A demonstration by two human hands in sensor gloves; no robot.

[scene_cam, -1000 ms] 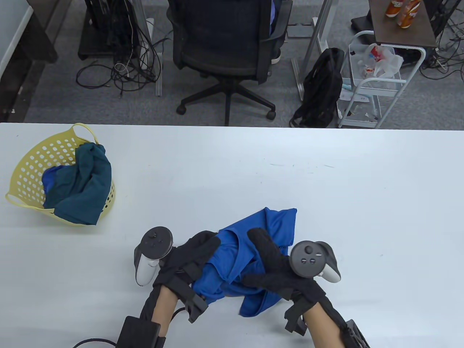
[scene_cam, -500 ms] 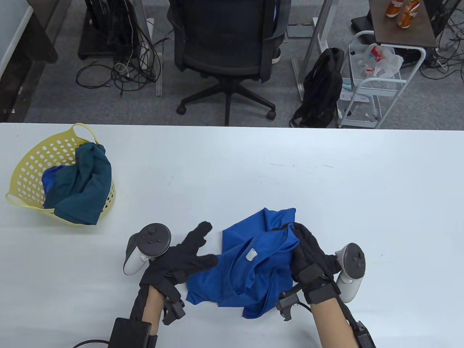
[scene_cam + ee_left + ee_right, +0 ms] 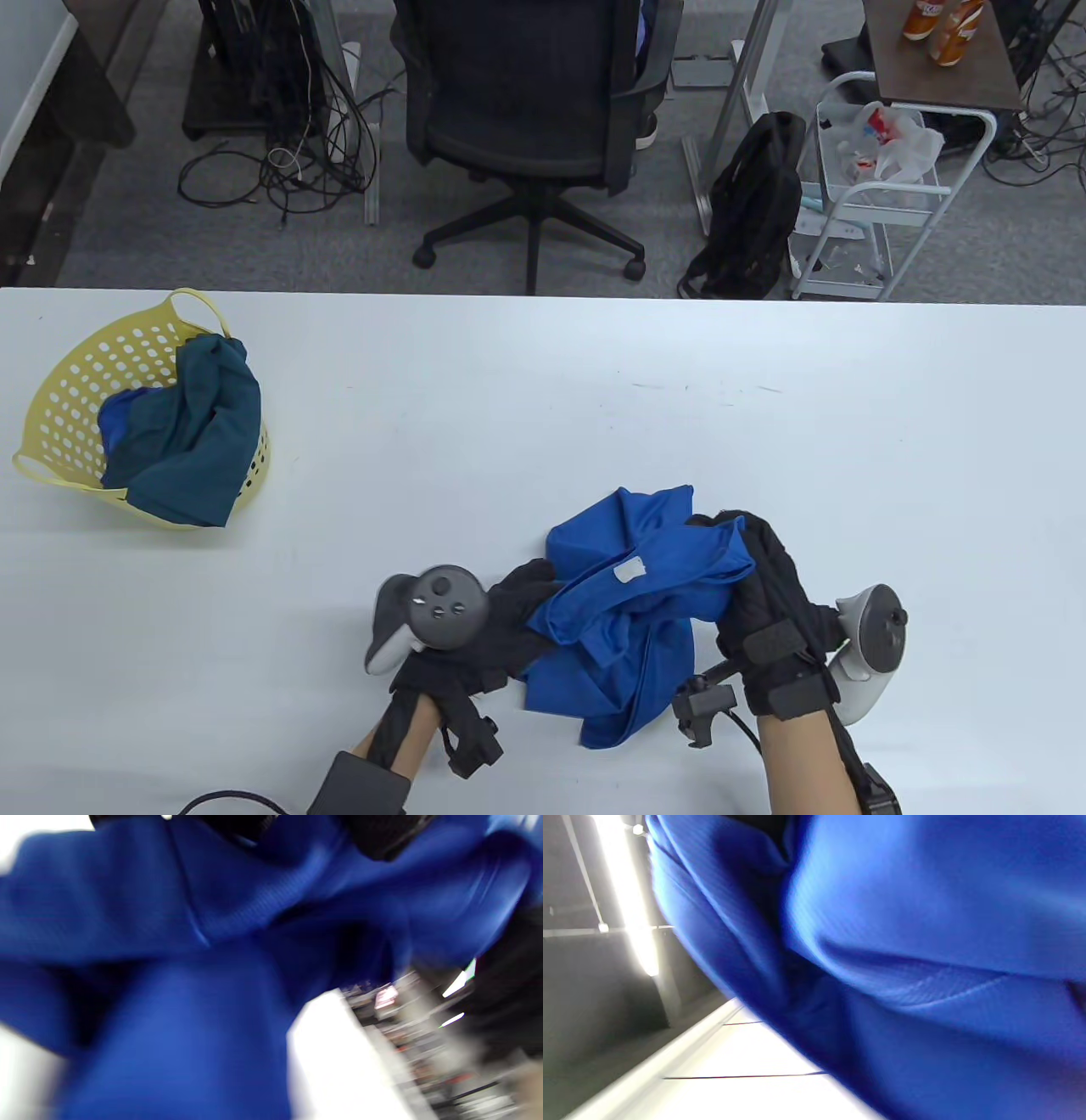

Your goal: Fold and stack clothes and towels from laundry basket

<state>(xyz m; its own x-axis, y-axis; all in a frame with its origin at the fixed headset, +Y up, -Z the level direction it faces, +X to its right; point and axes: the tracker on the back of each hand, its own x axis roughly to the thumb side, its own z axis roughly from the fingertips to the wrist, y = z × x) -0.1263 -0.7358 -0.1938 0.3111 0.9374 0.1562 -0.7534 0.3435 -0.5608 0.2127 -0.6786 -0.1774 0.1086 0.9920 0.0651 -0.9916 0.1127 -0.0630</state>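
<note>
On the smooth white table (image 3: 764, 424), near its front edge, both gloved hands, left hand (image 3: 501, 628) and right hand (image 3: 768, 594), clutch a crumpled, finely ribbed blue shirt (image 3: 628, 611), fingers curled into its folds.

Counter (image 3: 848, 441): one. Yellow basket (image 3: 68, 382): one, holding one teal cloth (image 3: 204, 433) over one blue cloth (image 3: 114, 420). Blue shirt (image 3: 632, 611): one. Gloved hands: two, left hand (image 3: 501, 628), right hand (image 3: 772, 603). Office chair (image 3: 526, 93): one. Black backpack (image 3: 751, 208): one.
</note>
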